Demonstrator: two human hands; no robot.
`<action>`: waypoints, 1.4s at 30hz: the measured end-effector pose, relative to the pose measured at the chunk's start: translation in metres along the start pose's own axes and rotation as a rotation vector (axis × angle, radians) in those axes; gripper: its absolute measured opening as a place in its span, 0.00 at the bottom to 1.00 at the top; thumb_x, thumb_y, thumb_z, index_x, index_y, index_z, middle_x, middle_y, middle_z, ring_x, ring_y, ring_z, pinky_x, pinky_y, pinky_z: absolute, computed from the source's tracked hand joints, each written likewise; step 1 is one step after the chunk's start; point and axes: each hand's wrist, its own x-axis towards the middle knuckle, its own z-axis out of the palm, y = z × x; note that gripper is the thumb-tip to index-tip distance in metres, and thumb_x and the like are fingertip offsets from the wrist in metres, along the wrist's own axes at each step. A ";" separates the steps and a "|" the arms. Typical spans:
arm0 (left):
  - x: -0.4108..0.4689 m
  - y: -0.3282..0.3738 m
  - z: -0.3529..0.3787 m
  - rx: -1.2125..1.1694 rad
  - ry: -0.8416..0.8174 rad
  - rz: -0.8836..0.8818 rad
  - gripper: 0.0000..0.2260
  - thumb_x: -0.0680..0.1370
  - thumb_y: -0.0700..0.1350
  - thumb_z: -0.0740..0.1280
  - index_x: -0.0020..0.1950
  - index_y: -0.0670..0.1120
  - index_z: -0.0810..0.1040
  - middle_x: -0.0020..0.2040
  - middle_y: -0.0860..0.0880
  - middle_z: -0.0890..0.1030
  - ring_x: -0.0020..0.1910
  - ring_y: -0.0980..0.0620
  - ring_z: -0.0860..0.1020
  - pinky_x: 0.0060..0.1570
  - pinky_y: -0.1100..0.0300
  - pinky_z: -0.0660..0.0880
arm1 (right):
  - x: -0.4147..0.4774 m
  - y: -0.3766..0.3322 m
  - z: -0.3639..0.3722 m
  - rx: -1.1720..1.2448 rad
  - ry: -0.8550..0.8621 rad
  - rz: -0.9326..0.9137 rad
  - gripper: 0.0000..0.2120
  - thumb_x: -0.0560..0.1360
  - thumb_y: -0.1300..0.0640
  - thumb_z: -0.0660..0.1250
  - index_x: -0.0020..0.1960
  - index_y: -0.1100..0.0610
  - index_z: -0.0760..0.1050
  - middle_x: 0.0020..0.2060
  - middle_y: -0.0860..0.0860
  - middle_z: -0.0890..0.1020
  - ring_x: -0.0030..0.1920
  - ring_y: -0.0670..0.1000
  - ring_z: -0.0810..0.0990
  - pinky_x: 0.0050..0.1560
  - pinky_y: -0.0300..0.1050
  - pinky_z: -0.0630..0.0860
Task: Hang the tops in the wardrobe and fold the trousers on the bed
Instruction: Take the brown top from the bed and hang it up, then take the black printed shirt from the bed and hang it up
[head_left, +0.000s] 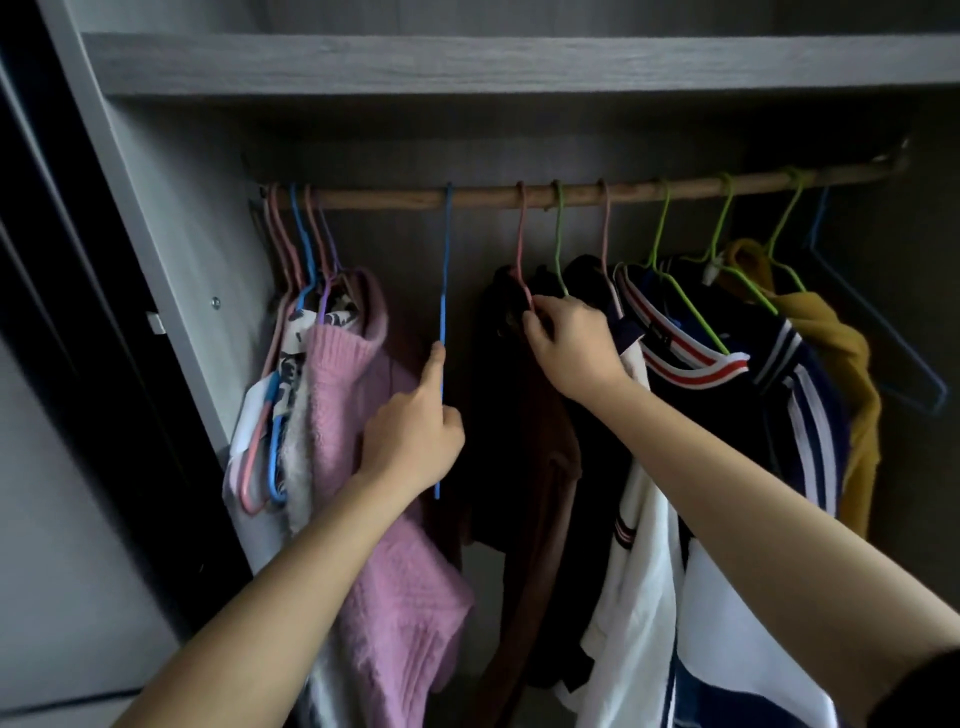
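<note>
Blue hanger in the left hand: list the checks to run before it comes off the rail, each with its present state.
1. Left hand grips the blue hanger: ok.
2. Blue hanger carries no garment: ok.
3. Hook clear of the rail: not ok, it sits over it.
4. Room on the rail beside the hook: ok, gaps on both sides.
5. Right hand free: not ok, it pinches the pink hanger.
6. Blue hanger's lower end free of the pink sweater: cannot tell, seen edge-on.

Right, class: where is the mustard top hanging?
In the head view, the mustard top hangs near the right end of the rail, between the navy striped top and an empty blue hanger.
</note>
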 end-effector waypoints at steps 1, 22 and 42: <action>-0.003 -0.001 0.001 -0.005 -0.003 0.002 0.34 0.76 0.46 0.60 0.80 0.56 0.52 0.31 0.47 0.72 0.41 0.35 0.80 0.38 0.53 0.66 | -0.009 0.000 -0.002 -0.020 0.003 -0.024 0.14 0.82 0.57 0.63 0.62 0.63 0.78 0.51 0.61 0.80 0.52 0.62 0.80 0.51 0.49 0.74; -0.157 0.061 0.054 -0.152 0.065 0.035 0.28 0.79 0.50 0.66 0.75 0.40 0.65 0.63 0.39 0.74 0.58 0.40 0.74 0.51 0.47 0.75 | -0.264 0.086 -0.077 -0.344 0.001 0.029 0.26 0.84 0.47 0.58 0.78 0.57 0.62 0.76 0.56 0.66 0.77 0.56 0.62 0.76 0.54 0.62; -0.454 0.541 0.171 -0.348 -0.546 0.629 0.30 0.80 0.59 0.55 0.81 0.51 0.55 0.81 0.41 0.52 0.79 0.40 0.51 0.73 0.37 0.55 | -0.694 0.252 -0.481 -0.789 0.132 0.883 0.34 0.79 0.39 0.60 0.80 0.52 0.59 0.81 0.58 0.53 0.80 0.61 0.51 0.78 0.60 0.49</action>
